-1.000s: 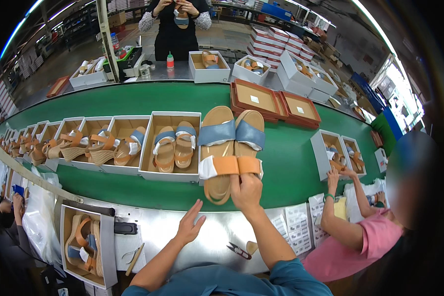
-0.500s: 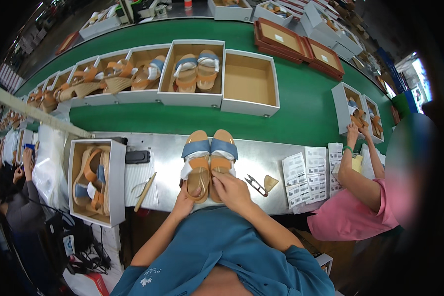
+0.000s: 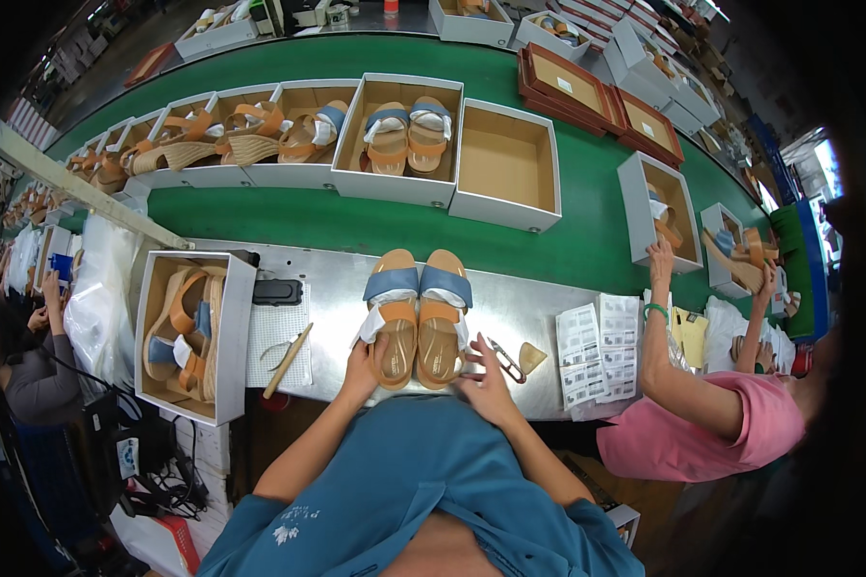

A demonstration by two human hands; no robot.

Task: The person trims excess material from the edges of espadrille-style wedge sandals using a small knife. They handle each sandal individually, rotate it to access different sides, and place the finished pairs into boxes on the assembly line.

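Note:
Before me a pair of wedge sandals with blue and tan straps and white tissue stands side by side, toes pointing away. My left hand (image 3: 361, 373) grips the outer heel side of the left sandal (image 3: 392, 288); some of its fingers are hidden behind it. At the outer heel side of the right sandal (image 3: 445, 288) is my right hand (image 3: 488, 387), fingers apart, the thumb close to the heel. Thread snips (image 3: 507, 360) and a tan wedge-shaped piece (image 3: 531, 358) lie just right of that hand.
An open box of sandals (image 3: 241, 337) stands left, beside a wooden-handled tool (image 3: 289, 362) and a black case (image 3: 277, 291). Label sheets (image 3: 579, 351) lie right. Boxes line the green belt (image 3: 375, 223), one an empty box (image 3: 507, 159). A co-worker in pink (image 3: 702, 423) handles boxed sandals.
My right hand has moved from between the sandals to the right sandal's outer side. My left thumb has come out of the left sandal. The co-worker's hands have spread apart, one lifting a sandal.

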